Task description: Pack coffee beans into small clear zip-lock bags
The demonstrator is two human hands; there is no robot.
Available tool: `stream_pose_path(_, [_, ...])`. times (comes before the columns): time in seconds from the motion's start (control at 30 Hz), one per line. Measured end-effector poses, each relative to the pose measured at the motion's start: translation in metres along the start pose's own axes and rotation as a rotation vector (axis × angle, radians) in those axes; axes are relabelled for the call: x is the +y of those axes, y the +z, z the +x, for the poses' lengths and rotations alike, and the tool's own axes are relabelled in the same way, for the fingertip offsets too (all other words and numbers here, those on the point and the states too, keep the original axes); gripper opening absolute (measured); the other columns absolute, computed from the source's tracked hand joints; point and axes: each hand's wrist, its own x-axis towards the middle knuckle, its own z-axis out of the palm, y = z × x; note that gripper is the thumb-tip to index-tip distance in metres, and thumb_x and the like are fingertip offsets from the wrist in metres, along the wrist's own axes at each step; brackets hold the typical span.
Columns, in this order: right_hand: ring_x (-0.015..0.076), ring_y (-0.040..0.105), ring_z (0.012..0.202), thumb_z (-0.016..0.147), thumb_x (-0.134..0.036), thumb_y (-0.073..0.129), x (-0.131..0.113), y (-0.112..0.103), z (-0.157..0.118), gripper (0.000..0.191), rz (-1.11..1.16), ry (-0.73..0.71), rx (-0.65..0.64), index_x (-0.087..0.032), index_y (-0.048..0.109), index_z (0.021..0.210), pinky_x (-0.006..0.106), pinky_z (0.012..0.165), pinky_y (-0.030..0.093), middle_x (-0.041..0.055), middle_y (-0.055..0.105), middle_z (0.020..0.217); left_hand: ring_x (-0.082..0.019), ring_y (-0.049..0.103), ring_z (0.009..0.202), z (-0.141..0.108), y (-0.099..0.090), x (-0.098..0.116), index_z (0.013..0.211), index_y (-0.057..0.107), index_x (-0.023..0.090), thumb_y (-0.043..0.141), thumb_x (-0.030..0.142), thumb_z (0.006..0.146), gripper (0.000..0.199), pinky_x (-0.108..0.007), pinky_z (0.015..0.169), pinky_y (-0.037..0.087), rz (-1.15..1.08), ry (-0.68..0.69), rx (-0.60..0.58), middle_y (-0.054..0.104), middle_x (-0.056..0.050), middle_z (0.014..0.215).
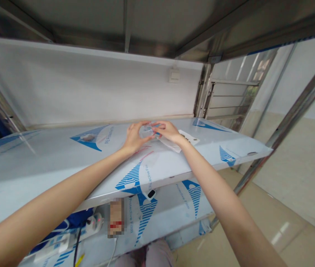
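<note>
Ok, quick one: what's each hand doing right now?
Left hand: fingers curved, touching a clear plastic packet; cannot tell if gripping.
Right hand: closed, appears to pinch the same packet.

Open space above the left hand [136,138] and right hand [168,131] ends at the steel shelf [126,22] overhead, the wall [90,85] behind, and a post [293,122] at right.

The left hand [137,138] and right hand [167,131] are pinching a clear bag [150,128] above a film-covered shelf [48,167], with a white card [188,138] just beside them.
</note>
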Motion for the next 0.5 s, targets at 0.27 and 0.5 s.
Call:
stream_pose_path(0.27, [0.0132,0.063,0.067,0.081,-0.026,0.053,0.018,-0.045,-0.013,0.024,-0.053,-0.011,0.296,-0.014,0.064,0.097,0.025,0.063,0.048,0.0059,0.07,0.085,-0.023,0.053,0.111,-0.001,0.001,0.007,0.109,0.058,0.022,0.068,0.039,0.07,0.044,-0.041,0.098,0.037,-0.185,-0.028,-0.021,0.062,-0.006,0.117])
stream_pose_path(0.5, [0.0175,0.06,0.079,0.076,-0.029,0.061,0.032,-0.082,-0.046,0.014,-0.599,0.021,0.056,-0.02,0.071,0.082,0.029,0.072,0.042,0.0039,0.07,0.089,-0.025,0.051,0.114,-0.002,0.002,0.013,0.114,0.056,0.024,0.074,0.038,0.063,0.056,-0.043,0.101,0.033,-0.191,-0.054,-0.044,0.062,-0.004,0.118])
